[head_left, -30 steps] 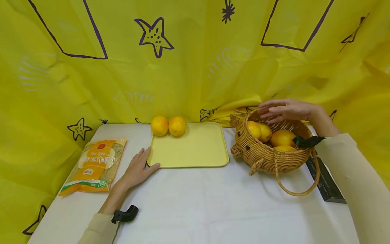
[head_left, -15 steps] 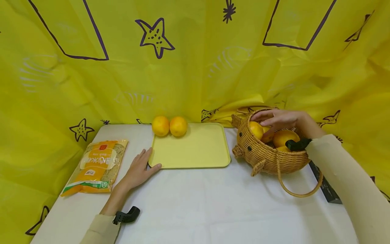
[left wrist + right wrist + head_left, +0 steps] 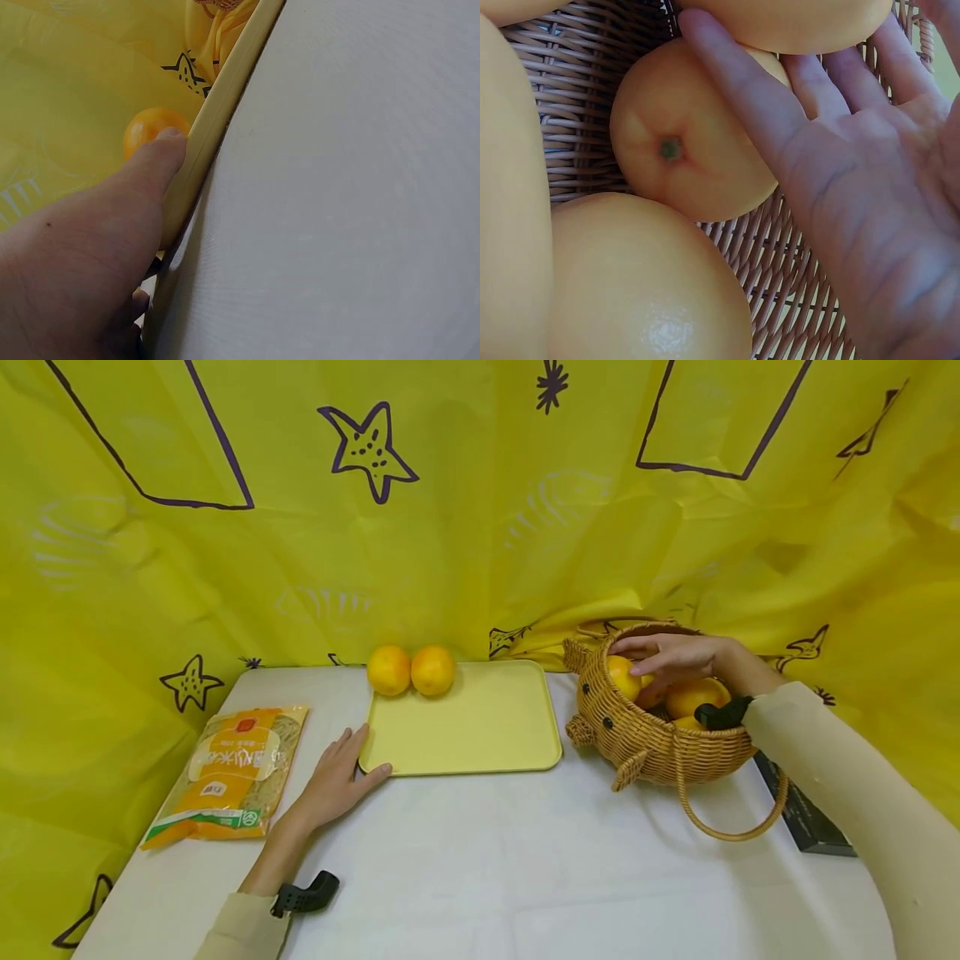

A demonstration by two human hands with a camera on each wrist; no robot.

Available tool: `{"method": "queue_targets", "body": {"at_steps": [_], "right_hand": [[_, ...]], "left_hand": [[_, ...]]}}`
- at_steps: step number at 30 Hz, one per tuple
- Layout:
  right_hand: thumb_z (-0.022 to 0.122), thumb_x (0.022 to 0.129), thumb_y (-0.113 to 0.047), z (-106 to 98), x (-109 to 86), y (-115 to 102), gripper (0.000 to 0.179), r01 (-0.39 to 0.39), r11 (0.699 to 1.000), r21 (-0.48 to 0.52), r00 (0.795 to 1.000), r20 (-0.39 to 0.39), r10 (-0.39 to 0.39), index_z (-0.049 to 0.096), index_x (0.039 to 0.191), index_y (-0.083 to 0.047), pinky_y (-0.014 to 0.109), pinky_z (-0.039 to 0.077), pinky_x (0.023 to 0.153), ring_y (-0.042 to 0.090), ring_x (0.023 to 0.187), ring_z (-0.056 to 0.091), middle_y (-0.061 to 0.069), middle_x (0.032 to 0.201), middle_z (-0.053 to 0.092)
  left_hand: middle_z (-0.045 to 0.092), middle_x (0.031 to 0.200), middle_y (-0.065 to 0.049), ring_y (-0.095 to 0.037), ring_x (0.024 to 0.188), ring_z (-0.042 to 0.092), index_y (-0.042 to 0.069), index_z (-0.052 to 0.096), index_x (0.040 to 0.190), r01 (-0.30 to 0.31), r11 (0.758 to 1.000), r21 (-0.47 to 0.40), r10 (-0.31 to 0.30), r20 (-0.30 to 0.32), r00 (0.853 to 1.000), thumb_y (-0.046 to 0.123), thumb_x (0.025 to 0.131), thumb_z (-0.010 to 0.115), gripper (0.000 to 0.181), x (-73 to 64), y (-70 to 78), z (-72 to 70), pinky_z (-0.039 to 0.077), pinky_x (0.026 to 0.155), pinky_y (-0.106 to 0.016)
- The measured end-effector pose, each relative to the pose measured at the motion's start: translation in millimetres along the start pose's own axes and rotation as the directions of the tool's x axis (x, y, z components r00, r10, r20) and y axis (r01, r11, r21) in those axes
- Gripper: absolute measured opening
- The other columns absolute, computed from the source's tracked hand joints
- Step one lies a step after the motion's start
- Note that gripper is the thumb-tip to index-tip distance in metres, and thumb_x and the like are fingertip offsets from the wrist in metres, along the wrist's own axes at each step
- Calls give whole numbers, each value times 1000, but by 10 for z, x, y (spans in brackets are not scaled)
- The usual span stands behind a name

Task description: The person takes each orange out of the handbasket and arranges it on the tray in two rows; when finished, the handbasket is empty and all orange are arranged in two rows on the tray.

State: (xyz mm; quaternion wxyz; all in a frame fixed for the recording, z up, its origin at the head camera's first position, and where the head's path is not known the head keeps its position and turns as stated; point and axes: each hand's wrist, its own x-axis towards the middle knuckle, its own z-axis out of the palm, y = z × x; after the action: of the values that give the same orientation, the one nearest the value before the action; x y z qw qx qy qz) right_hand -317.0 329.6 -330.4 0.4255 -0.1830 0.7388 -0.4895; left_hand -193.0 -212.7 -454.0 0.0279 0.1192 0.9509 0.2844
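Note:
A pale yellow tray (image 3: 480, 731) lies on the white table, with two oranges (image 3: 432, 671) side by side at its back left corner. My left hand (image 3: 330, 787) rests at the tray's front left corner, fingers along the side and thumb (image 3: 161, 154) at the front rim. To the right, my right hand (image 3: 675, 657) reaches into a pig-shaped wicker basket (image 3: 637, 739). Its thumb and fingers hold an orange (image 3: 802, 22) near the basket's pig-face side. Other oranges (image 3: 690, 135) lie below and beside the hand.
A clear and orange packet (image 3: 240, 756) of dry, pale strands lies at the table's left. Behind the basket's right side is a long dark box (image 3: 806, 814). One basket handle (image 3: 738, 837) hangs down in front. A yellow printed cloth (image 3: 465, 527) hangs behind the table.
My right hand has lowered from above the basket's rim into it, then moved slightly left and closed on an orange. The left hand stays at the tray's corner.

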Motion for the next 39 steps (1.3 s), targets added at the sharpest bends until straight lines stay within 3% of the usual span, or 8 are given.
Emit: {"method": "queue_targets", "body": {"at_steps": [6, 13, 20, 23, 26, 29, 36, 39], "right_hand": [[50, 100, -11, 8, 9, 7, 53, -7, 1000, 8, 1000, 0, 7, 23, 146, -10, 54, 49, 100, 15, 118, 55, -12, 137, 39], [56, 97, -9, 27, 28, -3, 71, -30, 999, -41, 999, -24, 29, 10, 150, 1, 49, 51, 99, 15, 117, 55, 20, 152, 22], [59, 95, -12, 30, 50, -24, 68, -54, 990, -132, 997, -61, 47, 17, 147, -1, 42, 53, 97, 11, 120, 51, 25, 157, 15], [60, 95, -13, 29, 53, -35, 73, -74, 985, -159, 996, -64, 64, 14, 150, -1, 42, 52, 100, 22, 132, 44, 25, 160, 10], [60, 95, -14, 23, 51, -54, 80, -89, 981, -172, 995, -57, 81, 7, 153, 0, 44, 49, 104, 38, 144, 26, 25, 162, 1], [61, 95, -14, 15, 52, -67, 83, -92, 981, -171, 995, -48, 85, 4, 154, 0, 45, 48, 106, 44, 148, 11, 24, 162, -5], [62, 94, -15, -11, 68, -51, 81, -86, 975, -203, 995, -67, 73, 9, 153, 2, 38, 52, 100, 28, 138, 39, 26, 161, 5], [62, 93, -15, -30, 72, -46, 80, -80, 976, -204, 995, -78, 65, 12, 153, 2, 37, 54, 97, 24, 134, 43, 26, 161, 9]], "left_hand": [[19, 160, -23, -44, 149, 12, 3, 16, 155, -1, 1000, -5, 1, -7, 1000, 52, 93, 56, 89, -10, -2, -3, 12, 118, -64], [19, 160, -23, -44, 149, 11, 3, 16, 155, 2, 1000, -14, -2, -4, 1000, 52, 93, 56, 89, -15, 10, -4, 11, 119, -64], [20, 160, -23, -44, 149, 12, 2, 17, 155, -3, 1000, -10, 3, -11, 1000, 51, 93, 56, 88, -18, 20, -7, 11, 119, -64], [20, 160, -23, -44, 149, 12, 2, 17, 155, -1, 1000, -9, 1, -10, 1000, 52, 93, 56, 88, -19, 21, -3, 11, 119, -64], [20, 160, -23, -44, 149, 11, 2, 17, 155, 1, 1000, -7, -1, -8, 1000, 52, 93, 56, 88, -24, 19, 4, 11, 119, -64], [20, 160, -23, -44, 149, 11, 3, 17, 155, 2, 1000, -10, -2, -9, 1000, 52, 93, 56, 88, -27, 16, 11, 11, 119, -64], [20, 160, -23, -44, 149, 11, 2, 17, 155, -2, 1000, -13, 2, -8, 1000, 52, 93, 56, 88, -26, 24, 1, 10, 119, -63], [20, 160, -24, -44, 149, 12, 1, 18, 154, -8, 1000, -15, 7, -11, 1000, 51, 93, 56, 88, -23, 33, -13, 9, 120, -62]]}}
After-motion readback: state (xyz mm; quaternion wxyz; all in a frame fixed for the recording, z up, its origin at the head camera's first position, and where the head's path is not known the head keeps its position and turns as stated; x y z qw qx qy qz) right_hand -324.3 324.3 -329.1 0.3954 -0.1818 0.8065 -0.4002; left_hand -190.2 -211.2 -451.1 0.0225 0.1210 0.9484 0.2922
